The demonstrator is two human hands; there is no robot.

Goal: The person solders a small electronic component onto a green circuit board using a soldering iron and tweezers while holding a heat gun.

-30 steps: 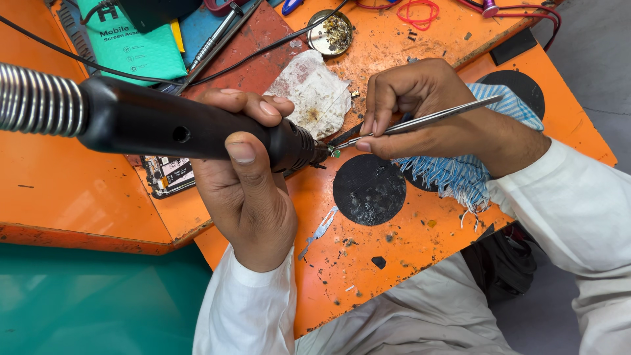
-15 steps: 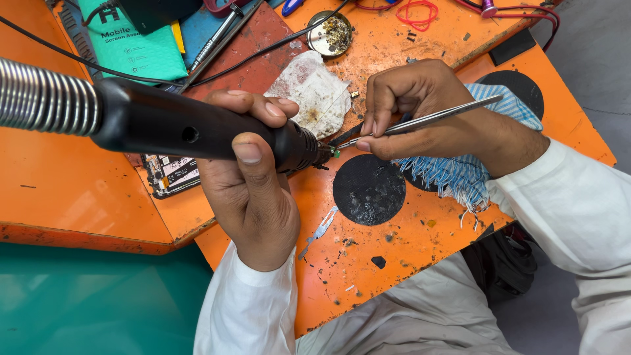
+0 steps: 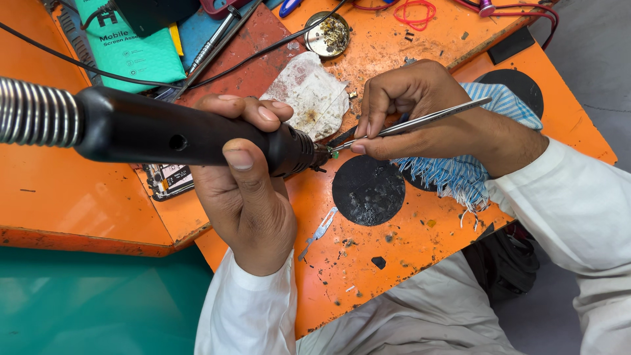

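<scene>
Left hand [image 3: 246, 197] gripped hot-air handle [image 3: 184, 135], nozzle pointing right. Right hand [image 3: 427, 115] lay right of nozzle, held tweezers [image 3: 414, 123]; tweezer tips met nozzle end over table [image 3: 79, 197]. Crumpled cloth [image 3: 312, 92] sat behind nozzle, small round tin [image 3: 327, 34] behind cloth. Round pad [image 3: 368, 190] lay on table just before tweezer tips. Striped cloth [image 3: 460, 174] lay under right wrist. Circuit board [image 3: 167, 181] lay beneath handle, left of left hand. Metal strip [image 3: 320, 231] lay on table between left hand and pad.
</scene>
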